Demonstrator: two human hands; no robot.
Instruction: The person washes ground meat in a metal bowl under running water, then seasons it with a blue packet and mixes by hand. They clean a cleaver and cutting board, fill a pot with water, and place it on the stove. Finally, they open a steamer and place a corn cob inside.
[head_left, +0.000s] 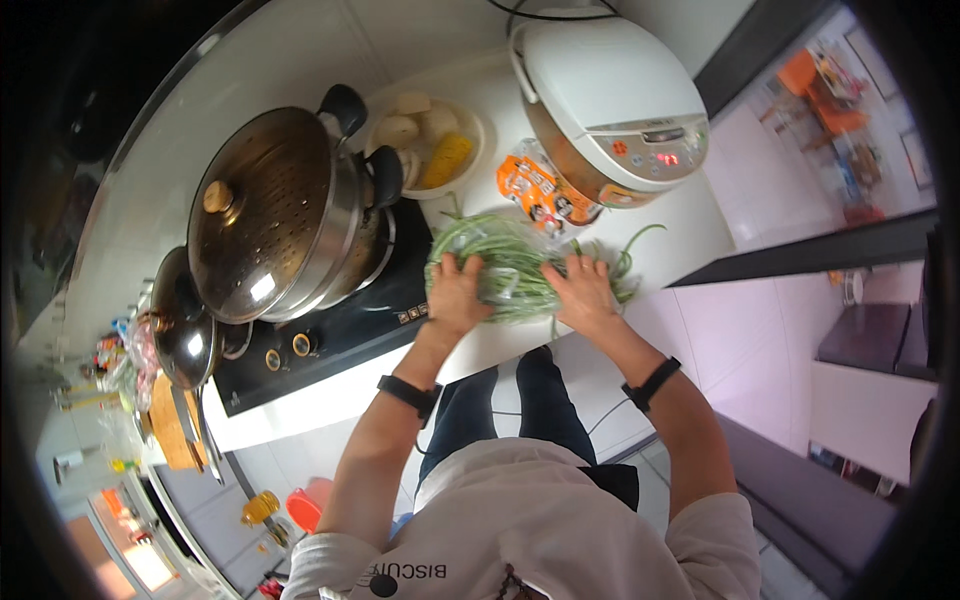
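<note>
A bundle of long green beans (517, 281), partly covered by clear plastic film, lies on the white countertop. My left hand (455, 296) rests on the bundle's left end with its fingers spread over the beans. On the right end lies my right hand (585, 294), its fingers spread on the beans and plastic. Whether either hand grips any beans is hard to tell. A few bean tips stick out at the right. Just behind the bundle is an orange and white printed plastic packet (536, 187), against the rice cooker.
A white rice cooker (615, 97) stands behind at the right. A bowl (480, 154) holds corn and pale peeled pieces. Left are a lidded steamer pot (262, 217) and a lidded pan (184, 322) on the black cooktop (337, 322). A cutting board (171, 420) lies far left.
</note>
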